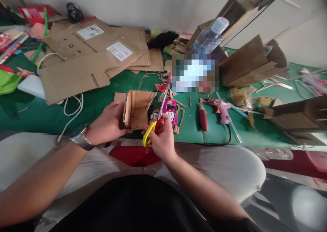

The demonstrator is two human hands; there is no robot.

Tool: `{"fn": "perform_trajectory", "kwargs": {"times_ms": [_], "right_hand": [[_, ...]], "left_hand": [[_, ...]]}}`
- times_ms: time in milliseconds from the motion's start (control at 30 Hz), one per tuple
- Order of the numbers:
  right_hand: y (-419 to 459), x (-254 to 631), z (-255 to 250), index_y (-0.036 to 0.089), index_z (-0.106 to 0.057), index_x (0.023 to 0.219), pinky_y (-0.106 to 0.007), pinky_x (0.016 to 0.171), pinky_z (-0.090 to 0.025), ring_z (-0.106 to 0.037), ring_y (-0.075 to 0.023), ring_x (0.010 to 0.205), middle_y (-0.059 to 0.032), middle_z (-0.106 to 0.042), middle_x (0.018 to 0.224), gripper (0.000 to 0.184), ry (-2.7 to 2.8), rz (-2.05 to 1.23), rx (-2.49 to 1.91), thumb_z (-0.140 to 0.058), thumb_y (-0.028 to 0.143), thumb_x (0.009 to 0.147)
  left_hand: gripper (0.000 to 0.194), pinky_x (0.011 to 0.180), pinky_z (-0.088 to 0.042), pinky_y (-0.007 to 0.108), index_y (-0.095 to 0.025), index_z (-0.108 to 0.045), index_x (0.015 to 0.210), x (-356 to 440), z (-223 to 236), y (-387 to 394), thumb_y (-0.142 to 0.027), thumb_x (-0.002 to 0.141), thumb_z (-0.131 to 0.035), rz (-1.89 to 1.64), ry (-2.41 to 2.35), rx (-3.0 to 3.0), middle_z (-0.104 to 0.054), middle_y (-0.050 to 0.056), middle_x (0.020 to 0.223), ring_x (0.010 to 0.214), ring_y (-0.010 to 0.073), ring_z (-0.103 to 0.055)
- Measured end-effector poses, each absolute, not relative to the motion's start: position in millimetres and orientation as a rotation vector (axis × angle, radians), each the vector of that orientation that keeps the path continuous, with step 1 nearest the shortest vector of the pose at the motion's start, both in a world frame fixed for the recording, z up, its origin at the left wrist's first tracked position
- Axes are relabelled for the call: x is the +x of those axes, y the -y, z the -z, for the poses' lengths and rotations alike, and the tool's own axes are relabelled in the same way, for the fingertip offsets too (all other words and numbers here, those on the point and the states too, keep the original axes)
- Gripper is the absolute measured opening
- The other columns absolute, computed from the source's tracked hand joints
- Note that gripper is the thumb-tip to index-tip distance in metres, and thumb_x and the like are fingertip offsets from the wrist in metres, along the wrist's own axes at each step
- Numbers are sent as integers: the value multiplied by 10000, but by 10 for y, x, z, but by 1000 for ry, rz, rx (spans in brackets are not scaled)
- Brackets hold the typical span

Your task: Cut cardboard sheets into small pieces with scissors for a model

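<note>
The folded cardboard piece point(140, 108) is brown, matt and corrugated, with rough fluted edges. The scissors point(159, 115) pair shiny metal blades with smooth yellow plastic on the handle. Green and smooth, the worktop point(99, 106) has a soft sheen. The cardboard sheet point(76, 76) is flat and matt; the label point(119, 51) looks like smooth white paper. The bottle point(208, 39) is clear, glossy plastic, the glue gun point(224, 113) smooth pink plastic. The red handle point(203, 120) is smooth, but whether wood or plastic cannot be told. The wristwatch point(81, 136) shows polished metal. The trousers point(217, 164) are pale matt cloth, the shirt point(135, 204) dark matt cloth.
</note>
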State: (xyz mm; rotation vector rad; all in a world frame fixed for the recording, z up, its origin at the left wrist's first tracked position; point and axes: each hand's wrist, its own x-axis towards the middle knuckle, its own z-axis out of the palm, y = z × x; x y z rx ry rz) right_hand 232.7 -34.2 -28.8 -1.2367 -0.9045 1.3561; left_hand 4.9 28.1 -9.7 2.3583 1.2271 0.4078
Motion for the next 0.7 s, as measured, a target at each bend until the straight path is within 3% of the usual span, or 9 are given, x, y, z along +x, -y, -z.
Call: {"fn": "perform_trajectory", "kwargs": {"times_ms": [167, 467, 700], "right_hand": [[335, 2335, 335, 309, -487, 1198, -260, 580, -476, -588, -143, 669, 70, -598, 870, 573, 961, -1272, -1311, -742, 170, 704], [343, 2338, 262, 280, -516, 1272, -317, 707, -556, -662, -187, 757, 35, -644, 890, 555, 1203, -1128, -1419, -735, 208, 767], [362, 2425, 196, 292, -473, 1305, -387, 836, -619, -775, -237, 915, -74, -794, 1209, 521, 1282, -1246, -1427, -723, 259, 849]], "left_hand": [[660, 1241, -438, 620, -233, -654, 1421, 35, 75, -271, -397, 817, -866, -353, -1222, 2379, -687, 171, 1495, 1506, 453, -521], [709, 1201, -478, 600, -261, -541, 1528, 64, 36, -208, -371, 886, -821, -444, -1291, 2365, -672, 158, 1479, 1433, 425, -592], [667, 1194, -495, 595, -266, -591, 1500, 41, 57, -242, -415, 892, -818, -396, -1271, 2377, -684, 153, 1508, 1443, 434, -594]]}}
